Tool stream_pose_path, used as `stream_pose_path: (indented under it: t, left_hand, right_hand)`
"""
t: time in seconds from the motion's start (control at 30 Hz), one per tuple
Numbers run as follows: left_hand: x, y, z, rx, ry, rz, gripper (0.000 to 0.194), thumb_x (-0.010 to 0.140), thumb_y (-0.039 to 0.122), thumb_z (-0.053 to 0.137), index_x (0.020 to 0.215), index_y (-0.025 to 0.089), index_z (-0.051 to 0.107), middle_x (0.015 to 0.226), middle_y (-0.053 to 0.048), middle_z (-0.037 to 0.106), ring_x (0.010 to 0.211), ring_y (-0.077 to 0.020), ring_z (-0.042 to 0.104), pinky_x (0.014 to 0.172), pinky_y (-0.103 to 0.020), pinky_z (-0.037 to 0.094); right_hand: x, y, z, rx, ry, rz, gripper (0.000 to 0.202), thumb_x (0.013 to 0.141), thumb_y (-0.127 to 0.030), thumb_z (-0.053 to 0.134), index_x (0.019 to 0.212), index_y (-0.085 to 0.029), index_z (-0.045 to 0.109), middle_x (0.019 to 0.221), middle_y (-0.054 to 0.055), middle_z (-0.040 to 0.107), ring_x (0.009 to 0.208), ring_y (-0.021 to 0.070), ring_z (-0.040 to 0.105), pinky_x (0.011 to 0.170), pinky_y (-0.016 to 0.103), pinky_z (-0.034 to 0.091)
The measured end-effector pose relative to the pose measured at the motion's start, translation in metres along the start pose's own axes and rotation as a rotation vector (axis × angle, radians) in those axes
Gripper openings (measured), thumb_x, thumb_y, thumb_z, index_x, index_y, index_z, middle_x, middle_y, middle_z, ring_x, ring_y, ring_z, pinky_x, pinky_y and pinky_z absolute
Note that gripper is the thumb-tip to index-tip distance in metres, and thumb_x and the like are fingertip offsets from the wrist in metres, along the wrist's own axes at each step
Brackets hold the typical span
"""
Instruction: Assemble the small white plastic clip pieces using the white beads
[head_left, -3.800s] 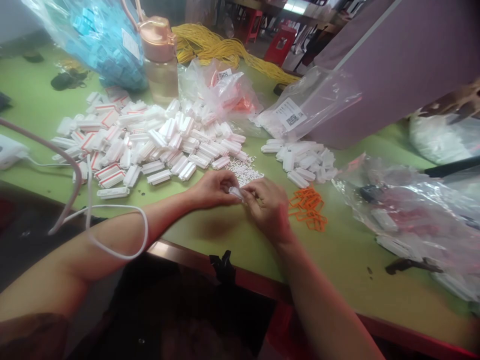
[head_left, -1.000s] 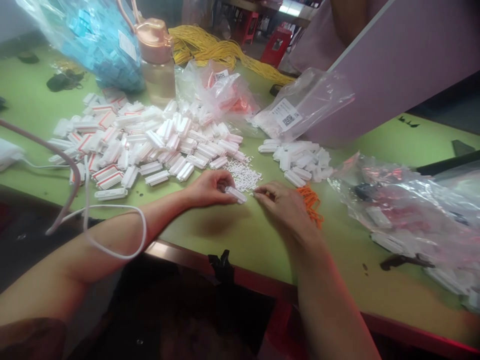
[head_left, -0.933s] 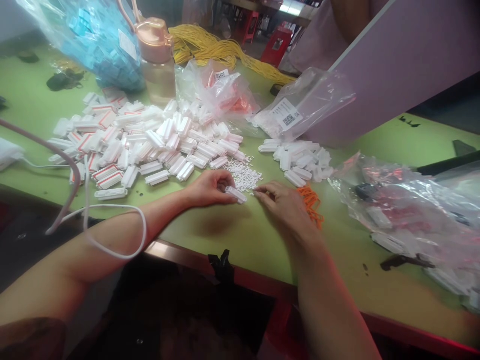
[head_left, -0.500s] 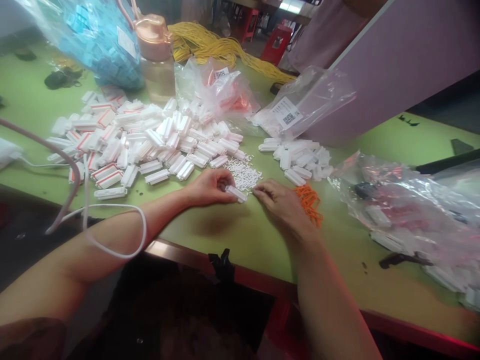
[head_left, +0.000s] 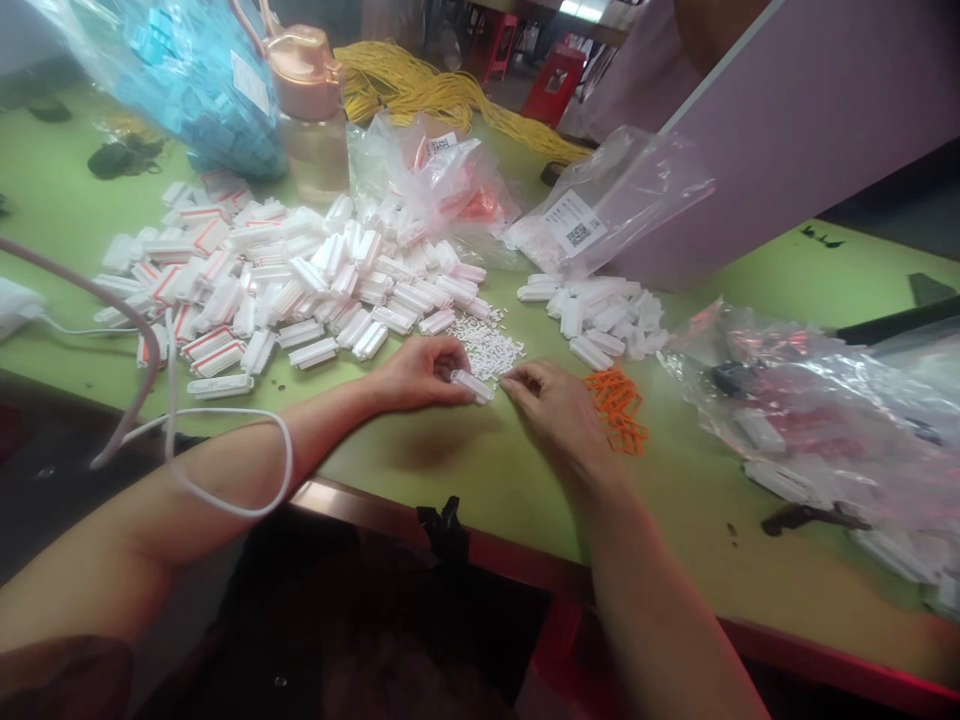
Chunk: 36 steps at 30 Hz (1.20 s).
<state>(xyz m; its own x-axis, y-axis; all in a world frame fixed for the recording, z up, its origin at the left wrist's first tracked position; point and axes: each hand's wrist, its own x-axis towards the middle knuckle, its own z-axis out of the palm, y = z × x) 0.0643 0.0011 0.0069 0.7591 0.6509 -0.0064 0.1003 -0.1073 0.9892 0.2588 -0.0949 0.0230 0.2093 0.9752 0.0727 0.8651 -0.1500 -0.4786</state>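
My left hand holds a small white plastic housing between thumb and fingers, just above the green table. To its right, my right hand has thumb and index finger pinched together near the housing's end; anything between those fingertips is too small to make out. Behind both hands lies a spread of tiny white pieces. Orange clips lie beside my right hand. A big heap of white housings sits at the left, and a smaller heap of white parts at the right.
A bottle stands behind the large heap, beside a bag of blue parts. Yellow cables lie at the back. A white cord loops over my left forearm. Clear bags cover the right side, near a grey panel.
My right hand has shifted very slightly left, uncovering more of the orange clips. The left hand keeps its hold on the housing in nearly the same place.
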Motion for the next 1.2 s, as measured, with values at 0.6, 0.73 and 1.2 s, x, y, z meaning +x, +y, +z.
stream_pose_path:
  t: [0.6,0.73,1.2]
  left_hand:
    - [0.001,-0.004,0.002,0.028,0.004,0.051,0.030,0.063,0.030,0.078,0.080,0.014,0.060,0.063,0.004,0.055,0.057,-0.0056,0.048,0.052,-0.018,0.036]
    - [0.001,-0.004,0.003,0.033,0.008,0.062,0.029,0.063,0.029,0.078,0.080,0.014,0.060,0.064,0.004,0.055,0.057,-0.0059,0.049,0.052,-0.018,0.036]
    - [0.001,-0.006,0.001,-0.253,0.056,-0.005,0.031,0.063,0.024,0.079,0.082,0.014,0.056,0.064,0.005,0.054,0.054,-0.0029,0.048,0.051,-0.017,0.035]
  right_hand:
    - [-0.006,-0.032,0.010,0.033,0.129,-0.317,0.021,0.093,-0.034,0.049,0.082,-0.023,0.063,0.085,0.006,0.067,0.078,0.0185,0.059,0.073,0.034,0.039]
    - [-0.009,-0.035,0.011,-0.116,0.178,-0.350,0.024,0.096,-0.033,0.047,0.085,-0.023,0.066,0.088,0.006,0.070,0.085,0.0201,0.061,0.076,0.036,0.034]
    - [-0.013,-0.038,0.010,-0.068,0.162,-0.396,0.030,0.096,-0.037,0.046,0.105,-0.026,0.073,0.097,0.007,0.071,0.090,0.0214,0.060,0.076,0.036,0.040]
